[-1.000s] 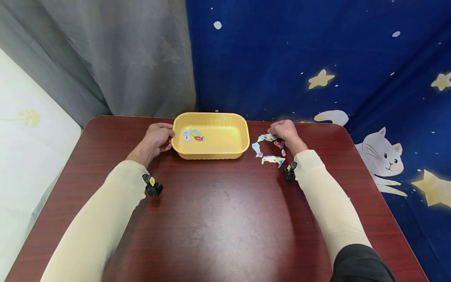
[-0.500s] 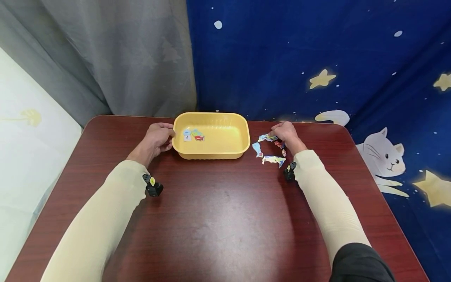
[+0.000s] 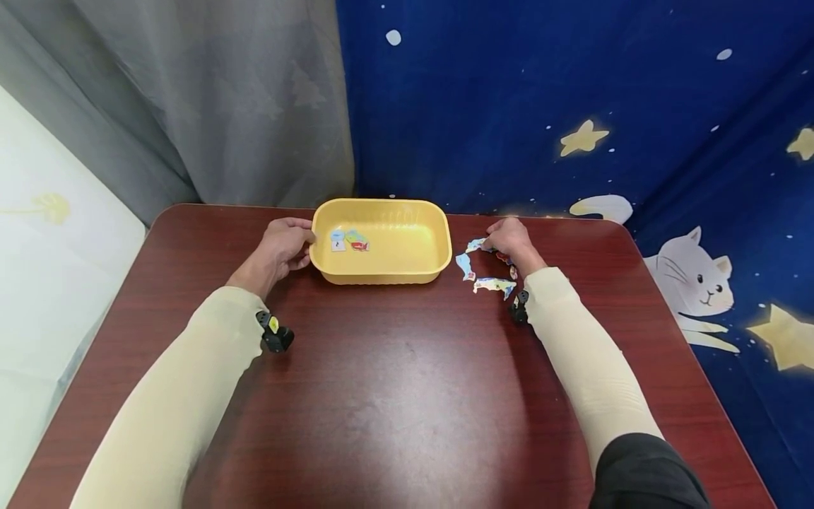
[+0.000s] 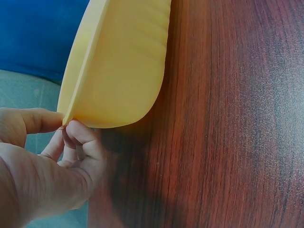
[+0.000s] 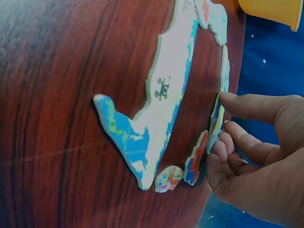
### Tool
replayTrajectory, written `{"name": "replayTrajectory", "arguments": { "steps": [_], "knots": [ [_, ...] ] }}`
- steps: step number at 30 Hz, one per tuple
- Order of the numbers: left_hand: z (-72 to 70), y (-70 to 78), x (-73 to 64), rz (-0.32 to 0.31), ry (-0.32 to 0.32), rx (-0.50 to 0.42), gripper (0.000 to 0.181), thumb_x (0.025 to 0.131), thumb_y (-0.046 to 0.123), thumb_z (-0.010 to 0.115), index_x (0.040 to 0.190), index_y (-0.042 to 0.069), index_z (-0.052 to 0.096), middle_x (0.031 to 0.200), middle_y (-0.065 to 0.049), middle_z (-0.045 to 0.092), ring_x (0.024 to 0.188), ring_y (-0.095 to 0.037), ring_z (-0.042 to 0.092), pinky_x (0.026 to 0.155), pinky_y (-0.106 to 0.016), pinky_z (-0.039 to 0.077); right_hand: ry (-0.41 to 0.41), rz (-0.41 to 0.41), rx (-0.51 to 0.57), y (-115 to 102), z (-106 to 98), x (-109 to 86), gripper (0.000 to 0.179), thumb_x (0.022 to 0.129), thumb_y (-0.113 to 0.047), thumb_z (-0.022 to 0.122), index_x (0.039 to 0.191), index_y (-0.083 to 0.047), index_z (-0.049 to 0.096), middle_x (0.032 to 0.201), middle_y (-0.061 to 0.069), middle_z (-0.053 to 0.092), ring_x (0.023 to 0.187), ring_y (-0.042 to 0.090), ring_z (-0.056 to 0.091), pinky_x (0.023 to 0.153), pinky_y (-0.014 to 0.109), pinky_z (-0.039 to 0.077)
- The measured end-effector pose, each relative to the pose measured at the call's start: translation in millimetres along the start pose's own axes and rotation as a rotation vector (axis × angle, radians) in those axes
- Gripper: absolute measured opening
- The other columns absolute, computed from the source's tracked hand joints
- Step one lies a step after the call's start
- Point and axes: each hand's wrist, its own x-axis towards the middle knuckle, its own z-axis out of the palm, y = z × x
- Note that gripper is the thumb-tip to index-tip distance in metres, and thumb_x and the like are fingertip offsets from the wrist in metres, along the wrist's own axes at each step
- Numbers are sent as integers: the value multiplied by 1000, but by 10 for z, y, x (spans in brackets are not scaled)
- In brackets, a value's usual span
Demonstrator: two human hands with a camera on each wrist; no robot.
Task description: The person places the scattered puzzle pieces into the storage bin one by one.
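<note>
My left hand [image 3: 284, 244] pinches the left rim of a shallow yellow plastic tray [image 3: 407, 274], thumb on one side and fingers on the other in the left wrist view. Inside that tray, at its left, lie a few small printed pieces [image 3: 357, 242]. Right of it, flat printed puzzle pieces form a rough ring on the table. With my right hand [image 3: 514, 238] I pinch the back puzzle piece [image 5: 217, 118], partly covered by fingers. The long white-and-blue piece [image 3: 494, 284] is at the ring's front, a light-blue piece [image 3: 465, 266] at its left, a red one [image 5: 195, 159] at its right.
Everything stands on a dark red-brown wooden table [image 3: 394, 382]. Grey and blue curtains [image 3: 458, 106] hang right behind its far edge. A small black camera [image 3: 275, 332] is strapped to each wrist.
My right hand has shifted slightly left at the back of the ring, moving the back piece a little that way. The left hand stays on the tray rim. The head view has tilted slightly.
</note>
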Motion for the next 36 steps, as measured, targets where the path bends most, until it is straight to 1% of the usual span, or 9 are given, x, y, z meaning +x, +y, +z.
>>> {"name": "replayTrajectory", "arguments": {
  "steps": [7,13,19,22,24,27,29,31,36],
  "knots": [
    [12,28,-1,-11,13,16,39,96,14,54,134,11,46,88,-5,53,57,-11,51,53,-20,49,-4,12,-16,-16,-5,46,43,80,-5,72,122,-1,64,116,17,65,61,16,55,53,26,47],
    [12,40,-1,-7,11,18,40,96,13,54,134,11,46,87,-4,53,58,-11,50,53,-20,49,-7,14,-39,-18,-19,38,43,81,-7,72,123,-1,64,118,16,65,63,17,56,54,27,47],
    [17,44,-21,-8,8,18,41,96,12,54,136,10,44,87,-4,52,57,-10,50,52,-19,49,8,0,-52,-17,-32,24,38,79,-7,72,117,-2,68,116,14,66,68,17,58,57,26,47],
    [15,37,-24,-4,7,16,42,96,12,53,136,10,44,84,-3,53,56,-10,50,51,-19,49,2,-4,-41,-10,-40,11,34,79,-7,73,112,-2,70,105,13,69,68,18,58,58,28,48],
    [14,33,-24,-1,6,15,42,96,12,53,136,10,44,83,-3,53,56,-10,50,51,-19,48,-11,-10,-31,1,-46,7,31,80,-7,73,110,-1,71,93,10,69,65,17,59,57,28,48],
    [13,27,-31,-1,8,15,41,96,11,53,136,9,44,84,-3,53,58,-11,50,51,-19,48,-38,-11,18,21,-56,3,26,82,-8,72,106,1,70,79,6,67,60,14,58,56,28,49],
    [12,24,-34,-1,11,15,42,96,11,53,136,9,44,84,-3,53,60,-12,51,52,-19,48,-53,-13,59,33,-67,-2,23,84,-6,69,105,3,70,76,5,66,57,14,58,55,28,50],
    [11,21,-35,-1,12,16,42,95,11,53,136,9,44,84,-3,53,60,-12,51,52,-19,48,-58,-11,98,44,-78,-7,21,87,-6,67,105,3,69,78,4,65,59,14,58,57,28,50],
    [15,19,-42,-2,9,17,42,96,12,53,137,9,43,87,-4,54,58,-11,51,51,-19,48,-30,-23,92,53,-119,-30,21,91,-9,63,108,1,69,97,7,62,76,15,54,68,28,48]
  ]
}}
